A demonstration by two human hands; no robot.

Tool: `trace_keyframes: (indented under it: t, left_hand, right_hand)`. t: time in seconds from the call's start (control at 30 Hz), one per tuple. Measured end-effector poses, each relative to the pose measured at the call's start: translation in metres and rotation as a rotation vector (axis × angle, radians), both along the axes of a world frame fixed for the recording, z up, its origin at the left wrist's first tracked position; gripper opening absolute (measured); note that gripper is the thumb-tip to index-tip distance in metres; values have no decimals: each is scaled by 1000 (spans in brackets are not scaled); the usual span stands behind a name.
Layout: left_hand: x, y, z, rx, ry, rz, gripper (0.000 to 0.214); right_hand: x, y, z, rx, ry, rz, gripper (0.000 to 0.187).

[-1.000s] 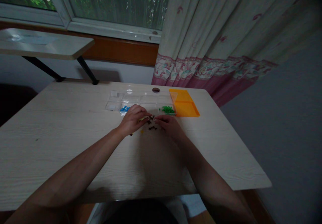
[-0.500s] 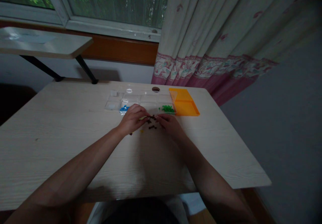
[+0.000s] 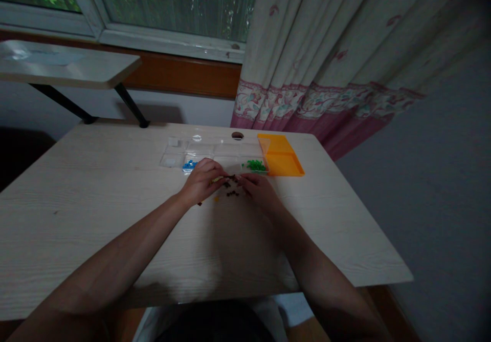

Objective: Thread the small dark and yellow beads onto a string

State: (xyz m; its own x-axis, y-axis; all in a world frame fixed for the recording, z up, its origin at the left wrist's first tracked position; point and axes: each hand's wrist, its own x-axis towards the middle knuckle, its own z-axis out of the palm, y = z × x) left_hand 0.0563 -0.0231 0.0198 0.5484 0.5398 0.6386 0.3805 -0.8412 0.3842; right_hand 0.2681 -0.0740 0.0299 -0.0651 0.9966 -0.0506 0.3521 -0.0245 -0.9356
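Both my hands rest on a pale wooden table point(image 3: 95, 204) over a small scatter of dark beads point(image 3: 231, 193) and a yellow bead point(image 3: 217, 199). My left hand point(image 3: 201, 182) has its fingers curled together in a pinch at the pile's left edge. My right hand point(image 3: 259, 190) lies at the pile's right side with fingertips pressed together toward the beads. What either pinch holds is too small to make out. Just beyond the hands lies a clear compartment box point(image 3: 203, 152) with blue beads point(image 3: 188, 165) and green beads point(image 3: 255, 165) in separate cells.
An orange lid point(image 3: 282, 160) lies open at the box's right end. A round hole point(image 3: 237, 135) sits in the table near its far edge. A second table point(image 3: 65, 65) stands at back left under the window, and a curtain point(image 3: 326, 55) hangs at right.
Both hands stay at the bead pile with only small finger shifts. The view has drifted very slightly.
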Motion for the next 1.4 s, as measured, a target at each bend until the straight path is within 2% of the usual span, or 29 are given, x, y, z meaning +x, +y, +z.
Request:
trace_keyframes:
  t: [0.3, 0.5, 0.73, 0.93, 1.4]
  left_hand:
    - [-1, 0, -1, 16, -27, 80, 14]
    - [0, 3, -4, 16, -35, 196, 13]
    - [0, 5, -6, 5, -44, 280, 11]
    - [-1, 9, -10, -33, -98, 351, 8]
    - [-4, 14, -15, -38, -139, 448, 8]
  right_hand:
    - [-1, -2, 4, 31, 22, -66, 35]
    - [1, 0, 5, 168, -49, -137, 32]
    - [1, -3, 0, 357, -286, -155, 27]
    - [-1, -5, 1, 378, -398, -150, 24]
    - [-1, -5, 1, 340, -441, -132, 23]
